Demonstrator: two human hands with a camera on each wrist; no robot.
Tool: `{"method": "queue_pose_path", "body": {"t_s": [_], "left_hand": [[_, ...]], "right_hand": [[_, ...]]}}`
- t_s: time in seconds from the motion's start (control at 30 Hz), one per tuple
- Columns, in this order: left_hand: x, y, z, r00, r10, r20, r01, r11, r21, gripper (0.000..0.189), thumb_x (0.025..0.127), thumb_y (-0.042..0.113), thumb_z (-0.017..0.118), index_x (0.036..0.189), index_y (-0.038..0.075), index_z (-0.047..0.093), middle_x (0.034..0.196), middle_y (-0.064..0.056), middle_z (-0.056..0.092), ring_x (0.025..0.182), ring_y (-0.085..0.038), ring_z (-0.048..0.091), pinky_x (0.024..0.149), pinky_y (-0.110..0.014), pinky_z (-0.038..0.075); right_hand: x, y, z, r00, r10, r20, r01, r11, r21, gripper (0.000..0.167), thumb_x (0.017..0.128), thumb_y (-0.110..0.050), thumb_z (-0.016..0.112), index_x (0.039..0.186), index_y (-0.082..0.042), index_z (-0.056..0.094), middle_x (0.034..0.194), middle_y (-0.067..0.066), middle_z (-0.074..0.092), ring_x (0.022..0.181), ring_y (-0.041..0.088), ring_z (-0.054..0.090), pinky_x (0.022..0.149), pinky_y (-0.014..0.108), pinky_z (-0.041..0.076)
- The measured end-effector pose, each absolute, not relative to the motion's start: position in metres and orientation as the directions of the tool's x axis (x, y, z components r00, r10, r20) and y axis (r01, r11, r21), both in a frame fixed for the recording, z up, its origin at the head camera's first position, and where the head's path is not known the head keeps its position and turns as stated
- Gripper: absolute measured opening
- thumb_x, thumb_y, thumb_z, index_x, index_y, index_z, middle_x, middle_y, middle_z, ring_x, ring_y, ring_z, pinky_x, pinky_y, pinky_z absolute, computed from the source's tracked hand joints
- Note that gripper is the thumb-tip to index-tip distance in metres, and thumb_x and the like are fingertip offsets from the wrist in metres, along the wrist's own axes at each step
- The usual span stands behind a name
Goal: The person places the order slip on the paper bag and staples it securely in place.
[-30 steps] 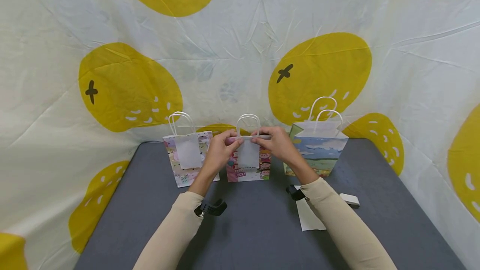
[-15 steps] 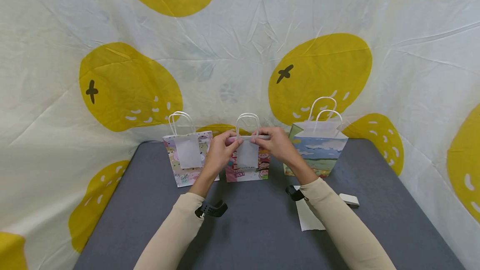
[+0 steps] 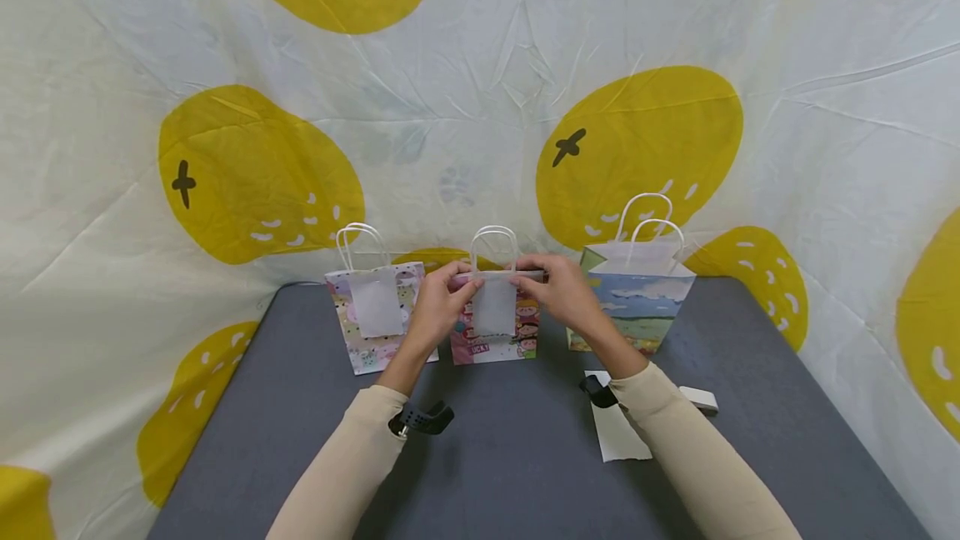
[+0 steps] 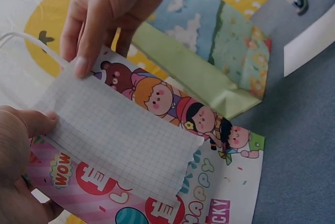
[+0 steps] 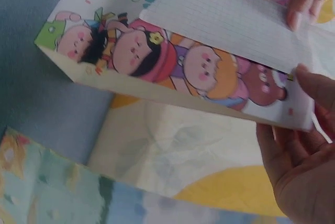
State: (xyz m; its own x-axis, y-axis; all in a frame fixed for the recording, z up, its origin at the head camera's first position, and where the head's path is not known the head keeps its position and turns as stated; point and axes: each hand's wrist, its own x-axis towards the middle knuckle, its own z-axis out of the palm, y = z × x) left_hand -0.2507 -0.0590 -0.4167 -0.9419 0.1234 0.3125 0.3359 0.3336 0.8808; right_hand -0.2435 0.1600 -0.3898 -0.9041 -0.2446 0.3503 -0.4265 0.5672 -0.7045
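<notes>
In the head view a pink paper gift bag (image 3: 491, 352) with cartoon characters stands in the middle of the table, its white twisted handles (image 3: 495, 232) upright. A torn slip of grid paper (image 4: 125, 130) lies against its front, up to the top edge. My left hand (image 3: 438, 302) pinches the bag's top rim at the slip's left side, thumb on the front. At the slip's right corner my right hand (image 3: 562, 286) pinches the same rim, its thumb in front and fingers behind, as the right wrist view shows.
To the left stands a pastel gift bag (image 3: 415, 298) with a white slip (image 3: 377, 302) on its front. A landscape-print bag (image 3: 641, 298) stands open at right. Nearer lie a white paper sheet (image 3: 618, 432) and a small white object (image 3: 700, 399), on the dark table (image 3: 495, 465).
My right hand has shifted slightly right along the bag's rim. The bag has moved a touch left since a second ago; my left hand has stayed about where it was.
</notes>
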Motion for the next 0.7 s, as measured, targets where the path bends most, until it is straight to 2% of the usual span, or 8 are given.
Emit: {"method": "queue_pose_path", "body": {"t_s": [0.2, 0.37, 0.63, 0.7], "left_hand": [[-0.252, -0.06, -0.418, -0.939, 0.121, 0.323, 0.345, 0.321, 0.882, 0.013, 0.093, 0.019, 0.076, 0.102, 0.01, 0.073, 0.096, -0.009, 0.074, 0.08, -0.019, 0.067, 0.071, -0.032, 0.055], [-0.253, -0.061, -0.418, -0.936, 0.126, 0.33, 0.353, 0.32, 0.879, 0.012, 0.094, 0.019, 0.074, 0.103, 0.01, 0.073, 0.095, -0.008, 0.074, 0.079, -0.018, 0.066, 0.069, -0.031, 0.053], [-0.254, -0.061, -0.422, -0.936, 0.141, 0.323, 0.352, 0.32, 0.879, 0.013, 0.095, 0.019, 0.073, 0.104, 0.011, 0.072, 0.097, -0.007, 0.074, 0.079, -0.018, 0.064, 0.071, -0.031, 0.054], [-0.255, -0.062, -0.422, -0.936, 0.144, 0.322, 0.352, 0.314, 0.882, 0.013, 0.095, 0.019, 0.073, 0.105, 0.011, 0.072, 0.098, -0.007, 0.074, 0.081, -0.018, 0.065, 0.073, -0.032, 0.055]], "right_hand": [[-0.222, 0.176, -0.378, -0.881, -0.232, 0.412, -0.462, 0.606, -0.647, 0.03, 0.091, -0.011, 0.076, 0.121, -0.008, 0.072, 0.116, 0.009, 0.071, 0.1, 0.028, 0.072, 0.086, 0.046, 0.058], [-0.206, 0.199, -0.376, -0.863, -0.256, 0.436, -0.494, 0.611, -0.619, 0.037, 0.091, -0.009, 0.077, 0.126, -0.007, 0.068, 0.121, 0.01, 0.068, 0.109, 0.03, 0.067, 0.09, 0.049, 0.056], [-0.181, 0.245, -0.383, -0.882, -0.355, 0.309, -0.469, 0.605, -0.644, 0.028, 0.093, -0.014, 0.075, 0.121, -0.011, 0.071, 0.118, 0.006, 0.071, 0.107, 0.029, 0.069, 0.09, 0.052, 0.055], [-0.177, 0.257, -0.386, -0.893, -0.364, 0.264, -0.443, 0.612, -0.655, 0.027, 0.094, -0.017, 0.074, 0.12, -0.013, 0.072, 0.118, 0.005, 0.072, 0.106, 0.026, 0.07, 0.09, 0.049, 0.056]]}}
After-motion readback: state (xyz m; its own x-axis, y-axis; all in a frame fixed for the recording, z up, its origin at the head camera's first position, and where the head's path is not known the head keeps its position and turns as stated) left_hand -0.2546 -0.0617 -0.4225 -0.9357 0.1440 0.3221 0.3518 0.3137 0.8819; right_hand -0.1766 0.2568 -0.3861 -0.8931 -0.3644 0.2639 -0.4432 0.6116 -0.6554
